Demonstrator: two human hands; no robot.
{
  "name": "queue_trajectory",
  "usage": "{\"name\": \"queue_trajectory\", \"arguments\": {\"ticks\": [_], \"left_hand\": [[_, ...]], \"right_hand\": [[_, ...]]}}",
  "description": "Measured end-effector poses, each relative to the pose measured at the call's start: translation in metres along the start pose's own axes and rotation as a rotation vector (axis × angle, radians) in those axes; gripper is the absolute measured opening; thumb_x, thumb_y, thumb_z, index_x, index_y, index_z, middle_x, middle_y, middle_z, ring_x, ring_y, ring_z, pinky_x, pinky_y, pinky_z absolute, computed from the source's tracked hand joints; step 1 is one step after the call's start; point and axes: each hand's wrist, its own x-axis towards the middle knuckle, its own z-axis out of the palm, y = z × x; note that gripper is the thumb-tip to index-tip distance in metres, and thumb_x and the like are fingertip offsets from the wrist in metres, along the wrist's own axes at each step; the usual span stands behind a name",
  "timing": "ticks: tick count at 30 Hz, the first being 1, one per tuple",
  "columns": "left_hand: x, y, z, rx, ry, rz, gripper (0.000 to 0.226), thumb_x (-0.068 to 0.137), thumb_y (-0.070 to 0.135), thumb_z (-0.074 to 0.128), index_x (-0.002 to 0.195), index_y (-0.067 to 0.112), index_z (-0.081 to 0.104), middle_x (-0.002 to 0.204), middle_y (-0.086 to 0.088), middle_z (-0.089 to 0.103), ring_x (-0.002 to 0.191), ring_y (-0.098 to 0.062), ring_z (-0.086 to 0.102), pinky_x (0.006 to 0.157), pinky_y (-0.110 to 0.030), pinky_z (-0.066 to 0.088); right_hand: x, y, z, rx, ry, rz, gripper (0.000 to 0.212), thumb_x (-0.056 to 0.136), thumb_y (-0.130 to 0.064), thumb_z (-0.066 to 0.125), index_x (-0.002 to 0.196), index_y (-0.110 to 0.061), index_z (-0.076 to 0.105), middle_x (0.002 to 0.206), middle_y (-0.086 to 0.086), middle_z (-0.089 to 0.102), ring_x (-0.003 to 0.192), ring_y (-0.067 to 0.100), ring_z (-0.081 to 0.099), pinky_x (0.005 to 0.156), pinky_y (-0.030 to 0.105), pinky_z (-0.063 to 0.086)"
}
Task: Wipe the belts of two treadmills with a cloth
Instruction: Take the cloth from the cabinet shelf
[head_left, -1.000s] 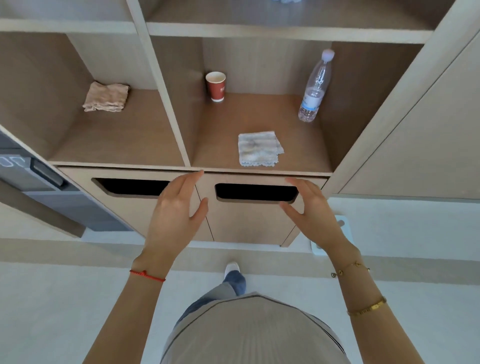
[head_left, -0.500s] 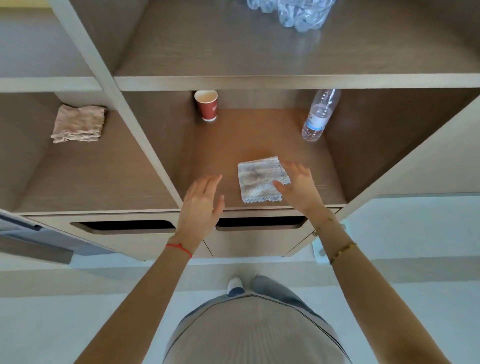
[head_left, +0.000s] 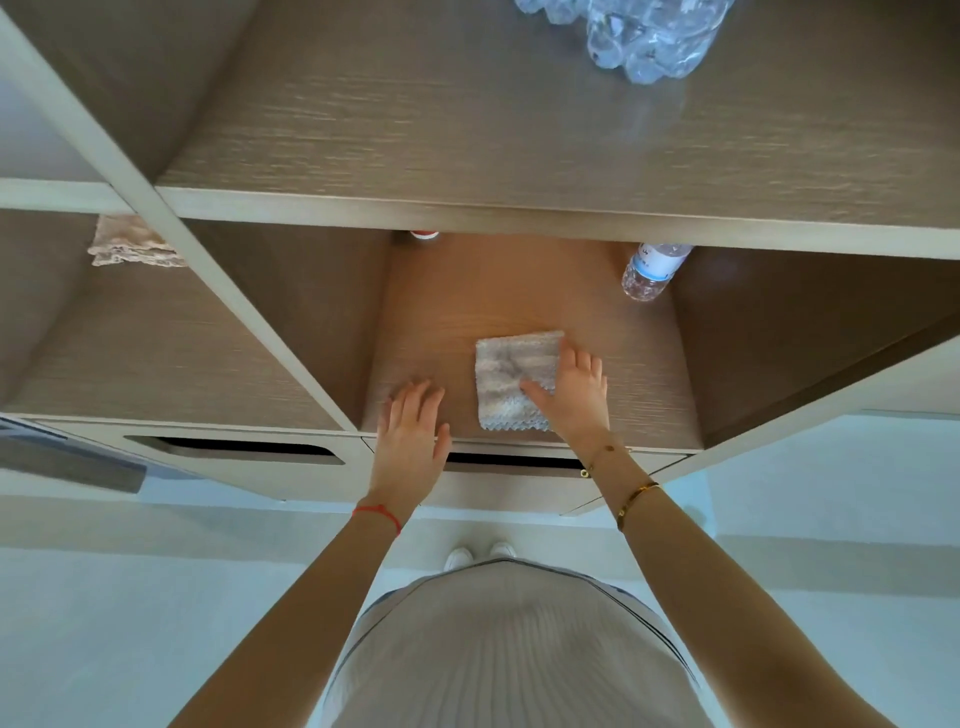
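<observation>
Seen from the head camera, a person stands before a wooden shelf unit (head_left: 519, 218) and reaches both bare arms into its middle compartment. The right hand (head_left: 576, 395) lies on the right side of a folded grey-white cloth (head_left: 511, 379) with a scalloped front edge; the fingers are spread over the cloth's right edge and the thumb stretches across its top, touching the fabric, though the view does not show whether the fingers have closed under the edge. The cloth lies flat on the compartment floor, near the front lip and right of centre. The left hand (head_left: 413, 431) rests palm down on the shelf floor just left of the cloth, fingers straight and slightly apart, holding nothing and not touching the fabric. A red string (head_left: 376, 514) circles the left wrist, and gold bracelets (head_left: 636, 501) sit on the right wrist. At the back right of the same compartment stands a clear water bottle (head_left: 652, 270), its top hidden by the shelf above; at the back left only the base of a red cup (head_left: 425, 235) shows. A second, beige cloth (head_left: 132, 247) lies in the compartment to the left. Crumpled clear plastic bottles (head_left: 649, 36) sit on the upper shelf. Two drawers with dark cut-out handles (head_left: 244, 449) run below.
</observation>
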Motion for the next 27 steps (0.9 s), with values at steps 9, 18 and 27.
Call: {"name": "queue_trajectory", "arguments": {"ticks": [9,18,27], "left_hand": [[0.001,-0.001,0.002,0.000,-0.006,0.000,0.045,0.093,0.015,0.060,0.137,0.006,0.054,0.142,-0.015,0.050,0.134,-0.036,0.043,0.113,-0.050,0.035],[-0.004,0.014,-0.024,-0.156,0.001,0.032,0.043,0.095,0.015,0.057,0.137,0.012,0.054,0.137,-0.006,0.056,0.129,-0.025,0.048,0.109,-0.044,0.040],[-0.032,0.034,-0.038,-0.255,-0.016,0.223,0.037,0.095,0.013,0.058,0.132,0.012,0.059,0.128,-0.003,0.061,0.119,-0.022,0.055,0.101,-0.041,0.048]], "right_hand": [[0.000,0.004,0.002,0.338,-0.025,-0.016,0.042,0.086,-0.022,0.069,0.123,-0.007,0.056,0.104,0.011,0.067,0.093,0.028,0.064,0.069,0.028,0.047],[-0.033,0.027,-0.034,0.532,0.069,0.025,0.026,0.078,-0.016,0.073,0.102,-0.021,0.065,0.091,-0.008,0.063,0.077,0.003,0.058,0.063,0.006,0.039],[-0.121,0.048,-0.047,0.718,0.211,0.178,0.023,0.080,-0.019,0.075,0.100,-0.021,0.064,0.087,-0.012,0.067,0.076,-0.001,0.061,0.061,0.012,0.048]]}}
